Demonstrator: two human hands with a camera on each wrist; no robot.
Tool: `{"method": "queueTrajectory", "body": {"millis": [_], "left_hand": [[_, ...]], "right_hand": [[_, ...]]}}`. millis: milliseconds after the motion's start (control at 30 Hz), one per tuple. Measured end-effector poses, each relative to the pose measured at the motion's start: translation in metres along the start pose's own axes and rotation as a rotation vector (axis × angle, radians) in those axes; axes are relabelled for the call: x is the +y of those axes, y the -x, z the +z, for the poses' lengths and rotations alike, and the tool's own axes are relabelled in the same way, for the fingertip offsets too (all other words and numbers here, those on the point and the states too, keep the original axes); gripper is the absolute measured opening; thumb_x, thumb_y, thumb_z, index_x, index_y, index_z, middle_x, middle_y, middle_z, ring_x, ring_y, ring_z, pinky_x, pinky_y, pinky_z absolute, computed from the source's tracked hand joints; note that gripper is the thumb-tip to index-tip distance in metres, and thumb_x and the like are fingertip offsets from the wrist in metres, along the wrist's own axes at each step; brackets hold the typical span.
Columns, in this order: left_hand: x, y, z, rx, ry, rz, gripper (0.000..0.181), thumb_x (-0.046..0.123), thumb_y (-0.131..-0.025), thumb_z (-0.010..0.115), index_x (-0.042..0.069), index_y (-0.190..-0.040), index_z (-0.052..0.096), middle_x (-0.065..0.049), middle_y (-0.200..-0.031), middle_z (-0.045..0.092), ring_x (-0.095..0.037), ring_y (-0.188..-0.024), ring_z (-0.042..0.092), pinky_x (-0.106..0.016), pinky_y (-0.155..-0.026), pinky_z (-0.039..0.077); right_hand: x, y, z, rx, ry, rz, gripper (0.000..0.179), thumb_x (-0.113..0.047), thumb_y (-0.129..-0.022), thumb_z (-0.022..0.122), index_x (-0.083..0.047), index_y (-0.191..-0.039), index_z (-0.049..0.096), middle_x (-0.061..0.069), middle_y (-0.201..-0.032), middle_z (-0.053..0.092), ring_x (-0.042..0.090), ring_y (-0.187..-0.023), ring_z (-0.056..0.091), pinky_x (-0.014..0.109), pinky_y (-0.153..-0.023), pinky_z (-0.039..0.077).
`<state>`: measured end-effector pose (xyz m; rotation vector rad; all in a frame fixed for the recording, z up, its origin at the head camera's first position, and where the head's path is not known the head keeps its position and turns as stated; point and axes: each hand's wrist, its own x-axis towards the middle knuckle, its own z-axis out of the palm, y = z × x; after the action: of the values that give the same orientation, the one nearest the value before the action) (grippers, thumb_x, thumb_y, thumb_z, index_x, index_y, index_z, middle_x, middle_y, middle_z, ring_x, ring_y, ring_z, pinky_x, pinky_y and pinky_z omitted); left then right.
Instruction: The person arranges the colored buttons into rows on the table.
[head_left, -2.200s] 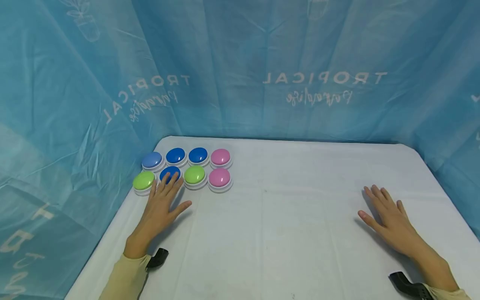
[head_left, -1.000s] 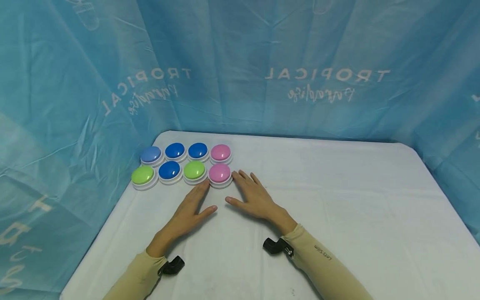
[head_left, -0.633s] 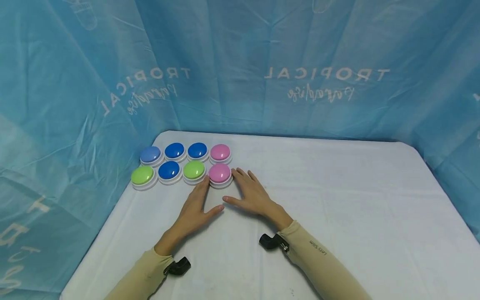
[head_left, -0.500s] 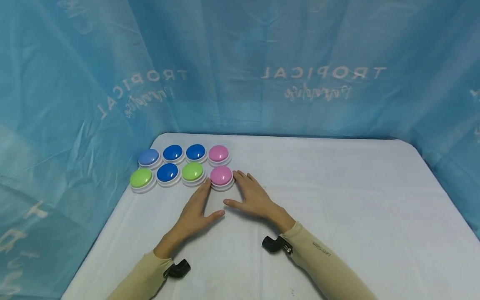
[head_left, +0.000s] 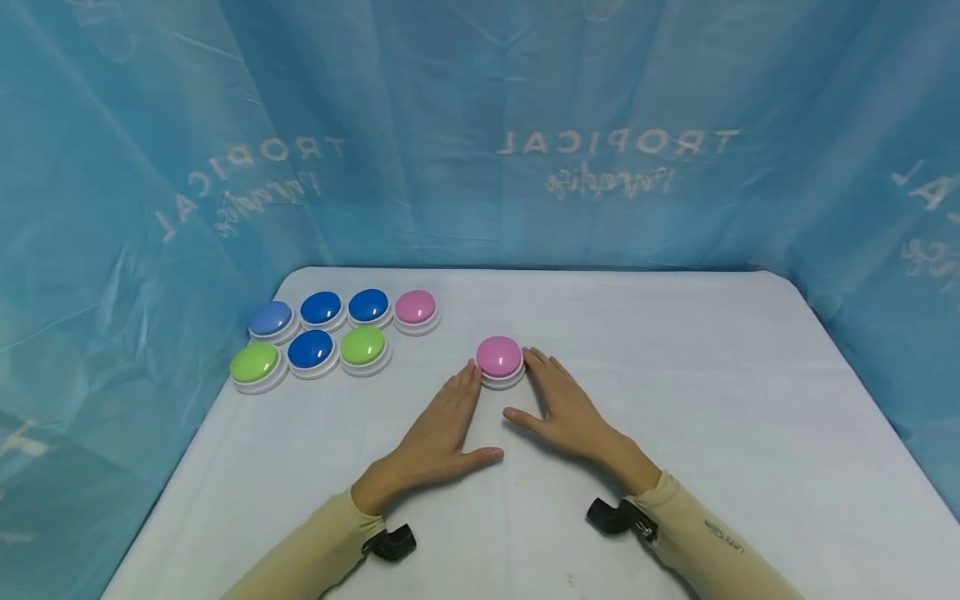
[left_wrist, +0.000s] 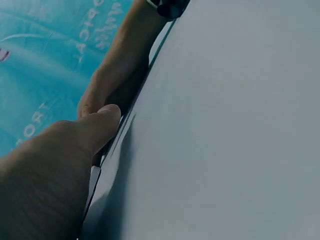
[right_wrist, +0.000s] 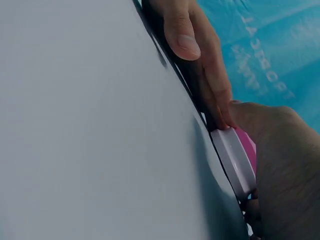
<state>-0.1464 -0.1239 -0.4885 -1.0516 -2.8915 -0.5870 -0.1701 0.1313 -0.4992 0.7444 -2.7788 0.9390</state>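
Near the middle of the white table (head_left: 675, 358), everything centres on 1 pink button (head_left: 499, 360), sitting flat on its white base, apart from the rest, with a hand on either side. Left hand (head_left: 438, 437) first: fingers straight and close together, fingertips at the base's left edge, thumb spread wide and touching only air. And the right hand (head_left: 570, 410) mirrors it, fingers extended to the base's right edge, thumb well out too. No curl round the dome from either side, just 2 sets of fingertips flanking it! The right wrist view gives us the pale base rim (right_wrist: 234, 159) up close, left fingertips right against its near end; the far fingers are partly hidden there, so their exact contact I can't call.

What of the button itself? Light, I'd judge, with a stiff plastic shell; nothing looks soft or especially fragile. That glossy dome could be slippery, and it may well give under a press, so the sturdy hold looks to be low on the base, from 2 opposite sides, exactly where these fingertips are.

Over on the left, 7 more: a back row of light blue (head_left: 270, 318), 2 dark blue (head_left: 321, 308) and another pink (head_left: 416, 308), and before it 2 green (head_left: 363, 345) flanking 1 blue (head_left: 311, 349).
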Motion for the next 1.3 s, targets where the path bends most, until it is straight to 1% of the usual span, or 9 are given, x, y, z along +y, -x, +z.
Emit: {"method": "queueTrajectory", "body": {"millis": [167, 367, 467, 633, 867, 967, 1067, 1167, 1300], "left_hand": [[0.02, -0.032, 0.011, -0.049, -0.062, 0.065, 0.118, 0.066, -0.094, 0.064, -0.007, -0.165, 0.005, -0.021, -0.176, 0.002, -0.029, -0.165, 0.004, -0.044, -0.135, 0.011], [0.044, -0.079, 0.033, -0.081, -0.157, 0.105, 0.119, 0.074, -0.095, 0.056, -0.004, -0.166, 0.0, -0.02, -0.177, -0.002, -0.026, -0.165, -0.002, -0.039, -0.135, 0.007], [0.058, -0.101, 0.042, -0.1, -0.182, 0.117, 0.119, 0.077, -0.095, 0.053, -0.003, -0.166, -0.002, -0.019, -0.176, -0.004, -0.026, -0.165, -0.003, -0.038, -0.135, 0.006], [0.078, -0.133, 0.053, -0.125, -0.196, 0.118, 0.119, 0.078, -0.096, 0.05, -0.001, -0.166, -0.003, -0.018, -0.176, -0.006, -0.024, -0.165, -0.004, -0.037, -0.134, 0.004], [0.102, -0.182, 0.07, -0.121, -0.24, 0.146, 0.118, 0.082, -0.096, 0.042, -0.001, -0.167, -0.004, -0.02, -0.176, -0.006, -0.025, -0.165, -0.003, -0.036, -0.135, 0.004], [0.113, -0.202, 0.077, -0.121, -0.257, 0.148, 0.117, 0.083, -0.096, 0.04, 0.0, -0.167, -0.004, -0.02, -0.176, -0.006, -0.026, -0.165, -0.002, -0.035, -0.135, 0.004], [0.124, -0.22, 0.082, -0.128, -0.255, 0.132, 0.116, 0.083, -0.096, 0.038, 0.001, -0.167, -0.005, -0.019, -0.177, -0.006, -0.025, -0.165, -0.003, -0.034, -0.135, 0.003], [0.136, -0.233, 0.087, -0.133, -0.242, 0.108, 0.114, 0.083, -0.097, 0.037, 0.003, -0.168, -0.005, -0.018, -0.177, -0.007, -0.025, -0.165, -0.004, -0.034, -0.135, 0.003], [0.147, -0.247, 0.094, -0.132, -0.251, 0.091, 0.112, 0.082, -0.098, 0.036, 0.004, -0.168, -0.004, -0.017, -0.177, -0.006, -0.024, -0.165, -0.004, -0.034, -0.135, 0.002]], "right_hand": [[0.023, 0.018, -0.02, 0.026, 0.031, 0.081, 0.1, -0.05, -0.092, 0.075, 0.001, -0.164, 0.028, 0.023, -0.169, 0.033, 0.042, -0.158, 0.029, 0.058, -0.13, 0.022], [0.056, 0.036, -0.046, 0.079, 0.062, 0.156, 0.098, -0.044, -0.091, 0.077, 0.003, -0.163, 0.029, 0.029, -0.167, 0.034, 0.05, -0.155, 0.031, 0.065, -0.127, 0.024], [0.073, 0.043, -0.057, 0.102, 0.075, 0.19, 0.097, -0.042, -0.091, 0.078, 0.004, -0.162, 0.03, 0.031, -0.166, 0.034, 0.05, -0.155, 0.03, 0.065, -0.127, 0.023], [0.094, 0.051, -0.075, 0.139, 0.095, 0.217, 0.096, -0.041, -0.093, 0.077, 0.008, -0.16, 0.03, 0.034, -0.163, 0.035, 0.052, -0.153, 0.032, 0.066, -0.128, 0.021], [0.121, 0.056, -0.1, 0.195, 0.122, 0.305, 0.095, -0.039, -0.096, 0.073, 0.013, -0.16, 0.025, 0.038, -0.163, 0.032, 0.057, -0.151, 0.03, 0.068, -0.127, 0.019], [0.133, 0.057, -0.109, 0.221, 0.141, 0.33, 0.094, -0.036, -0.097, 0.072, 0.015, -0.16, 0.024, 0.04, -0.161, 0.032, 0.058, -0.151, 0.031, 0.068, -0.128, 0.017], [0.145, 0.056, -0.116, 0.245, 0.153, 0.357, 0.092, -0.033, -0.098, 0.07, 0.015, -0.16, 0.022, 0.042, -0.16, 0.032, 0.059, -0.15, 0.031, 0.068, -0.128, 0.016], [0.154, 0.056, -0.123, 0.268, 0.16, 0.391, 0.089, -0.03, -0.099, 0.069, 0.016, -0.159, 0.022, 0.043, -0.159, 0.033, 0.06, -0.148, 0.032, 0.069, -0.127, 0.019], [0.161, 0.054, -0.128, 0.297, 0.171, 0.431, 0.086, -0.027, -0.099, 0.069, 0.017, -0.158, 0.024, 0.043, -0.157, 0.035, 0.062, -0.145, 0.035, 0.073, -0.121, 0.026]]}}
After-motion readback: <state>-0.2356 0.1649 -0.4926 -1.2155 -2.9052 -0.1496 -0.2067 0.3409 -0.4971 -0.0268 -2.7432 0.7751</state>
